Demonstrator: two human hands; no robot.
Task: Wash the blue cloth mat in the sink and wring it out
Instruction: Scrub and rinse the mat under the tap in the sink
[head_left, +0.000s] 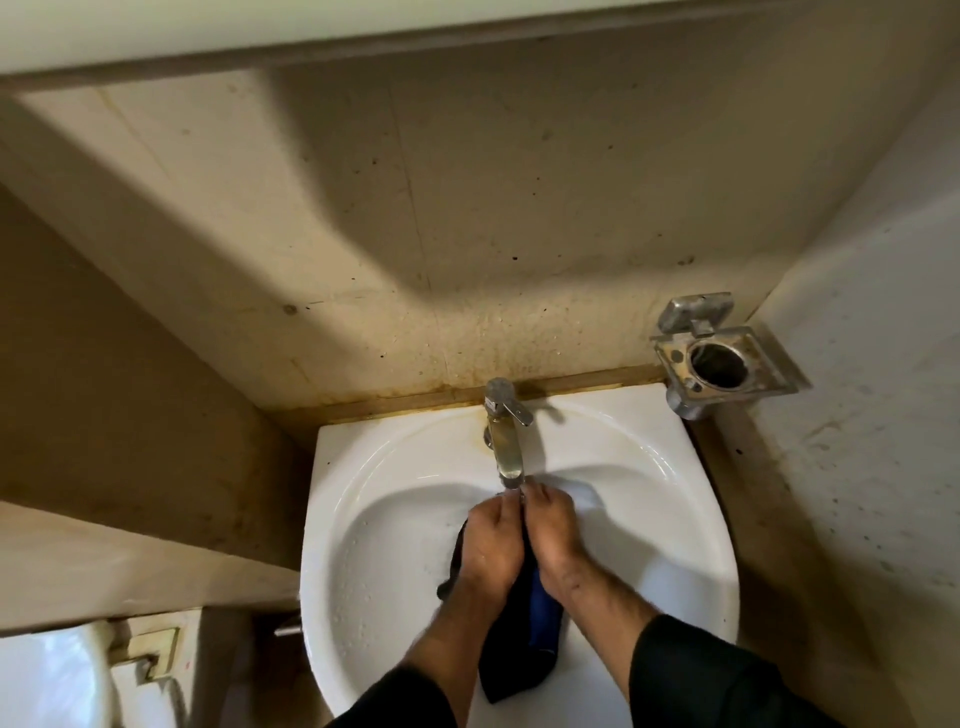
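The blue cloth mat (543, 618) hangs dark and wet between my two hands over the white sink (395, 499), its lower end draped toward the front rim. My left hand (491, 545) grips the mat on its left side, fingers curled over the cloth. My right hand (553, 532) grips it on the right side. Both hands hold the upper edge of the mat directly beneath the spout of the metal tap (506, 436). Most of the mat is hidden behind my hands and wrists.
A metal wall holder (719, 358) with a round opening is fixed at the right of the sink. Stained beige walls close in on three sides. A white toilet tank (57, 675) stands at the lower left. Water drops dot the basin.
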